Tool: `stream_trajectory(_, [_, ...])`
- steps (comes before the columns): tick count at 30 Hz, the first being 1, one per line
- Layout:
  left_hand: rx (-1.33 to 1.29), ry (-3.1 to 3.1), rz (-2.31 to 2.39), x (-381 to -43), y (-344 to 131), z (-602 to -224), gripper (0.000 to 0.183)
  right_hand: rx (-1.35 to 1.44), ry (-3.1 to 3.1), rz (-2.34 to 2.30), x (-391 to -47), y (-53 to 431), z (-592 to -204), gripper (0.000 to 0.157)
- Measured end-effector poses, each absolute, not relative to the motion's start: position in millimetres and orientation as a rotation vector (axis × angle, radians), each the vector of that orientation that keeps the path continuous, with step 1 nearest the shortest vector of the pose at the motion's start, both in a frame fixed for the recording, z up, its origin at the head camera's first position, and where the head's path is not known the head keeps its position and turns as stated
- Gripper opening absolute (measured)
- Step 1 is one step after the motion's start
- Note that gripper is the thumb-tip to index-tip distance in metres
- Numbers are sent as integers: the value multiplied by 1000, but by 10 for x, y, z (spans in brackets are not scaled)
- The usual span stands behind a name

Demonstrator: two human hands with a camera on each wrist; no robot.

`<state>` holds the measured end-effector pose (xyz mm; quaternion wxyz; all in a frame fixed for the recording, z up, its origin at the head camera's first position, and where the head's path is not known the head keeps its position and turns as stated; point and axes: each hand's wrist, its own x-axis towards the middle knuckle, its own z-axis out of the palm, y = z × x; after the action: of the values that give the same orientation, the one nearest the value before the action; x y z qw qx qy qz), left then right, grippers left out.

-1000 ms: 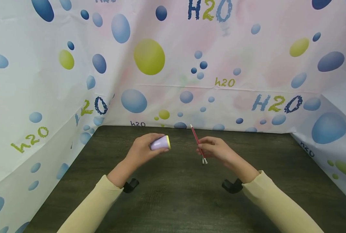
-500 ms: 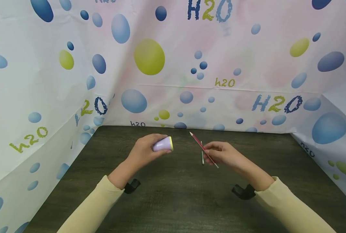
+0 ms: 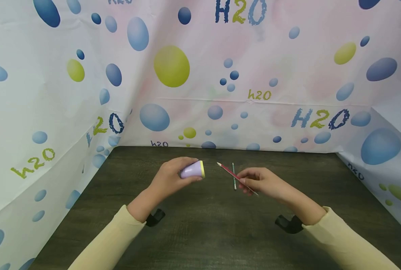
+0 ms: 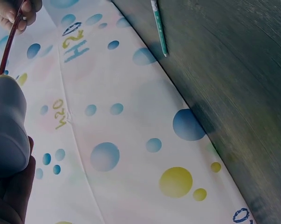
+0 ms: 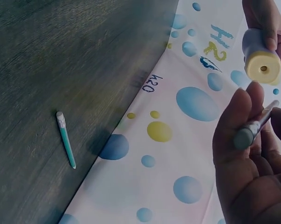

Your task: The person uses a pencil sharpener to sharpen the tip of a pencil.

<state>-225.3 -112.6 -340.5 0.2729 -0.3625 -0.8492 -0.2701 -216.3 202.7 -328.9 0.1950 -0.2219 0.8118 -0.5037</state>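
Note:
My left hand [image 3: 170,174] grips a small purple pencil sharpener [image 3: 191,170] lying sideways, its yellow end turned toward the right hand. In the right wrist view a round hole shows in the sharpener's yellow face [image 5: 257,70]. My right hand [image 3: 262,182] pinches a red pencil [image 3: 228,170] near its eraser end. The pencil's pale tip points up and left, toward the yellow face, and in the head view a short gap lies between them. A green pencil [image 3: 234,176] with a white eraser end lies on the dark table, just behind the red one.
The dark wooden table [image 3: 200,232] ends at a white backdrop [image 3: 203,90] printed with bubbles and H2O lettering, which also rises along both sides. Black straps [image 3: 289,224] hang below both wrists.
My right hand has moved right and toward me, and the red pencil has tilted from steep to slanting left. The left hand with the sharpener has shifted slightly right. More of the green pencil shows.

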Motion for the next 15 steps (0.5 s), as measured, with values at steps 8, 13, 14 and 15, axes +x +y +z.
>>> stream_trajectory(8, [-1022, -2247, -729, -2226, -1076, -3400, 48, -740, 2336, -1325, -2141, 1968, -3287, 28])
stream_trajectory(13, [-1038, -2265, -729, -2214, -1033, -3387, 48, -778, 2385, -1253, -2155, 1929, -3289, 27])
stream_trajectory(14, [-1043, -2270, -725, -2214, -1025, -3385, 48, -787, 2397, -1236, -2157, 1922, -3285, 27])
stream_trajectory(15, [-1047, -2277, -722, -2213, -1017, -3381, 49, -800, 2408, -1221, -2158, 1916, -3278, 27])
